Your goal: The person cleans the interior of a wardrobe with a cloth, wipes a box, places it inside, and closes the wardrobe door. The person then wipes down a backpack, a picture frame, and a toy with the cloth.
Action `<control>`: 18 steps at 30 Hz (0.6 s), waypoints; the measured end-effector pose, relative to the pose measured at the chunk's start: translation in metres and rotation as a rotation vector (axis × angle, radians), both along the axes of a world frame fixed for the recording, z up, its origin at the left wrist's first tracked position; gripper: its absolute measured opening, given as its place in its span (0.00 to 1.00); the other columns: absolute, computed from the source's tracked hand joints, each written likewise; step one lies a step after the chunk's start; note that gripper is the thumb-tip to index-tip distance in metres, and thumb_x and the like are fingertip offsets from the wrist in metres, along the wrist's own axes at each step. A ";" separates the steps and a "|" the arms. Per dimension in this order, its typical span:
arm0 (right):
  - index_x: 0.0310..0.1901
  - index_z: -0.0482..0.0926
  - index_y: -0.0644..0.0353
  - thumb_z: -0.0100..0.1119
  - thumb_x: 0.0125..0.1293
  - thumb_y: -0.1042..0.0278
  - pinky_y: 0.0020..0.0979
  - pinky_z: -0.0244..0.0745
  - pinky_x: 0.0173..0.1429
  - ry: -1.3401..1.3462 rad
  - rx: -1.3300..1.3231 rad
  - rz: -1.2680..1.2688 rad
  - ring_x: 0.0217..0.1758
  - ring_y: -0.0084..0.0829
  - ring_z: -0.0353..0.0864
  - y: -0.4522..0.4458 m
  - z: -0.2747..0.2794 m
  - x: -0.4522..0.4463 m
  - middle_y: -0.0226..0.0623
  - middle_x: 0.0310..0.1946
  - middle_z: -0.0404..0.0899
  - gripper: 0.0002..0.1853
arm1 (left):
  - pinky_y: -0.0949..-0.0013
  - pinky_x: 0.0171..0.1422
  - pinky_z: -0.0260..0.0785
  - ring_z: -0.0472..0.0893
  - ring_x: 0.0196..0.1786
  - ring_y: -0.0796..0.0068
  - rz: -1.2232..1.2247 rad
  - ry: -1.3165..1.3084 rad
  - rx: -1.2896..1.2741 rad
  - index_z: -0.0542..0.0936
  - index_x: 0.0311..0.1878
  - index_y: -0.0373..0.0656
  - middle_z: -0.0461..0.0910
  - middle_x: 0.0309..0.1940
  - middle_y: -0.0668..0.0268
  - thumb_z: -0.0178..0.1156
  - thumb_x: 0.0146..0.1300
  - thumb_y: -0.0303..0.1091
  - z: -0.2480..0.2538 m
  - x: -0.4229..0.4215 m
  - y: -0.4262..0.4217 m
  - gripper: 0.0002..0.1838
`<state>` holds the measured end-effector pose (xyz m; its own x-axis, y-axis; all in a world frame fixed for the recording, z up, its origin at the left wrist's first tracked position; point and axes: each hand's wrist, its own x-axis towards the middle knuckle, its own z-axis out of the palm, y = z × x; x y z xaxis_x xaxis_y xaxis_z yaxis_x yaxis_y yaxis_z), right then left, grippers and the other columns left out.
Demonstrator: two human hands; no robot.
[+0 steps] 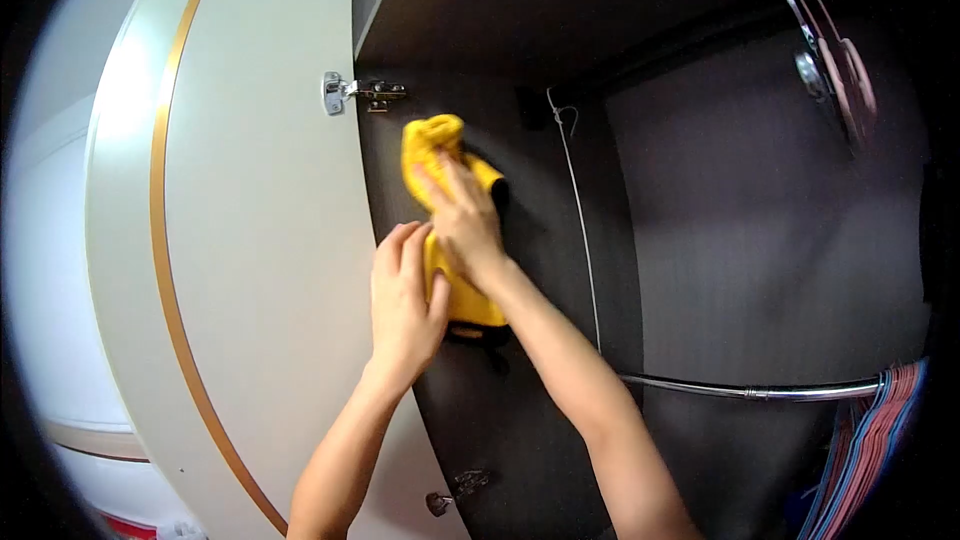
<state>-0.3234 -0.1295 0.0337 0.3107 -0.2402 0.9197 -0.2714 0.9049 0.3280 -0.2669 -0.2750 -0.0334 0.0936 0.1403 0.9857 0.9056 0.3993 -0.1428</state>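
A yellow cloth (480, 306) with a dark edge lies bunched against the dark inner side panel of a wardrobe, below the upper hinge. My right hand (465, 215) presses on its upper part, fingers bent over the fabric and slightly blurred. Lower and to the left, my left hand (405, 295) is at the panel's front edge beside the open white door, its fingers pointing up and its thumb at the cloth. The thumb and fingers of my left hand stand apart, with the cloth's left border next to them.
The white door (260, 240) fills the left, joined by an upper hinge (365, 92) and a lower hinge (455, 493). A white cord (580, 210) hangs inside. A metal rail (750, 392) carries hangers (870, 450) at the right; pink hangers (835, 70) are above.
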 end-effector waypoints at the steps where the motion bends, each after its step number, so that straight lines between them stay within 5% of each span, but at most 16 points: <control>1: 0.66 0.71 0.52 0.53 0.56 0.79 0.46 0.60 0.73 0.034 -0.063 -0.017 0.67 0.52 0.67 0.021 0.007 -0.006 0.52 0.67 0.65 0.33 | 0.54 0.73 0.57 0.65 0.68 0.49 0.038 0.038 -0.041 0.69 0.62 0.36 0.67 0.62 0.50 0.54 0.57 0.23 -0.001 -0.001 0.007 0.26; 2: 0.64 0.73 0.59 0.49 0.55 0.83 0.42 0.63 0.71 0.013 -0.173 0.017 0.67 0.50 0.68 0.044 0.009 -0.009 0.53 0.63 0.68 0.30 | 0.53 0.73 0.57 0.64 0.69 0.49 0.071 0.063 -0.075 0.70 0.62 0.37 0.67 0.62 0.51 0.55 0.57 0.24 -0.004 0.003 0.011 0.26; 6: 0.69 0.65 0.52 0.51 0.61 0.76 0.45 0.67 0.68 -0.181 -0.730 0.055 0.67 0.55 0.66 0.150 -0.003 -0.046 0.56 0.66 0.62 0.31 | 0.52 0.71 0.59 0.65 0.69 0.50 0.128 0.084 -0.157 0.72 0.60 0.36 0.69 0.60 0.53 0.59 0.57 0.27 -0.018 0.014 0.007 0.25; 7: 0.64 0.72 0.50 0.52 0.63 0.69 0.45 0.70 0.64 -0.157 -0.872 -0.005 0.64 0.53 0.69 0.179 -0.005 -0.062 0.53 0.61 0.70 0.26 | 0.51 0.71 0.58 0.65 0.69 0.50 0.154 0.070 -0.181 0.72 0.59 0.37 0.70 0.60 0.53 0.58 0.58 0.27 -0.022 0.015 0.001 0.24; 8: 0.57 0.79 0.48 0.52 0.65 0.63 0.46 0.71 0.61 -0.552 -0.962 -0.282 0.65 0.50 0.69 0.214 -0.003 -0.064 0.48 0.55 0.77 0.19 | 0.51 0.71 0.58 0.65 0.69 0.50 0.178 0.056 -0.202 0.72 0.59 0.38 0.70 0.60 0.54 0.57 0.58 0.27 -0.025 0.015 -0.005 0.23; 9: 0.57 0.79 0.48 0.52 0.65 0.63 0.46 0.71 0.61 -0.552 -0.964 -0.282 0.65 0.50 0.69 0.209 -0.005 -0.061 0.48 0.55 0.77 0.19 | 0.51 0.71 0.58 0.66 0.68 0.51 0.193 0.047 -0.208 0.73 0.58 0.38 0.71 0.59 0.55 0.57 0.59 0.28 -0.027 0.015 -0.010 0.21; 13: 0.68 0.66 0.54 0.56 0.65 0.67 0.46 0.68 0.67 -0.253 -1.150 0.377 0.68 0.45 0.67 0.142 -0.023 -0.043 0.47 0.68 0.64 0.28 | 0.52 0.70 0.59 0.67 0.67 0.53 0.151 -0.006 -0.183 0.76 0.54 0.38 0.73 0.57 0.55 0.56 0.60 0.28 -0.027 0.002 -0.002 0.18; 14: 0.73 0.57 0.53 0.58 0.62 0.72 0.52 0.58 0.74 -0.249 -0.913 0.103 0.73 0.48 0.60 0.115 -0.036 -0.026 0.50 0.73 0.53 0.37 | 0.52 0.70 0.59 0.67 0.67 0.53 0.133 -0.011 -0.191 0.76 0.54 0.38 0.73 0.57 0.55 0.56 0.60 0.28 -0.024 -0.001 0.006 0.18; 15: 0.72 0.59 0.55 0.59 0.62 0.72 0.59 0.51 0.75 -0.016 -0.516 0.015 0.75 0.50 0.55 0.104 -0.059 -0.047 0.51 0.72 0.54 0.36 | 0.53 0.68 0.60 0.69 0.66 0.53 0.094 0.011 -0.140 0.76 0.53 0.37 0.74 0.55 0.55 0.57 0.60 0.28 -0.023 -0.003 0.016 0.17; 18: 0.70 0.60 0.60 0.48 0.69 0.55 0.58 0.55 0.67 -0.180 -0.319 0.103 0.68 0.53 0.60 0.018 -0.129 -0.002 0.53 0.70 0.57 0.31 | 0.54 0.66 0.61 0.71 0.63 0.53 0.018 0.065 -0.008 0.78 0.50 0.37 0.76 0.52 0.55 0.56 0.61 0.29 -0.026 -0.004 0.050 0.14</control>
